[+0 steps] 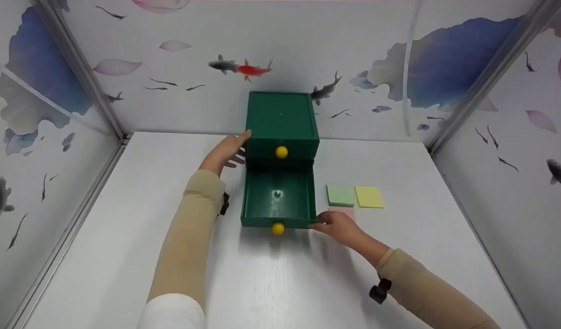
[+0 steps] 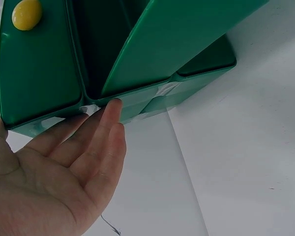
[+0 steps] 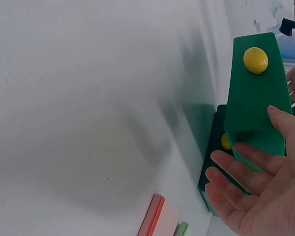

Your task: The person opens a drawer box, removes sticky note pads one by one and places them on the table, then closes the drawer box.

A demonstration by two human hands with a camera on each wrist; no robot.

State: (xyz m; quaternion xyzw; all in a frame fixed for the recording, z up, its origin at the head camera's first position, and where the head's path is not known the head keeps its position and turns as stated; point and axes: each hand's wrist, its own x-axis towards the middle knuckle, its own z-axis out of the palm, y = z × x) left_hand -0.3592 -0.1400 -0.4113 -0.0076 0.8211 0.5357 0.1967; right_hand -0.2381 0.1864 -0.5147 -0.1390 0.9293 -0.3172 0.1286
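A green two-drawer cabinet has its lower drawer pulled far out, with nothing lying in it. Each drawer front carries a round yellow knob. My left hand rests against the cabinet's left side; in the left wrist view its fingers lie nearly straight along that side, thumb at the front edge. At the lower drawer's front right corner is my right hand. In the right wrist view its thumb touches the drawer, while the other fingers spread loosely beside it.
Right of the drawer lie a green sticky-note pad, a yellow pad and a pink pad, partly hidden by my right hand. The white table meets printed walls at the back and sides, with the cabinet close to the back wall.
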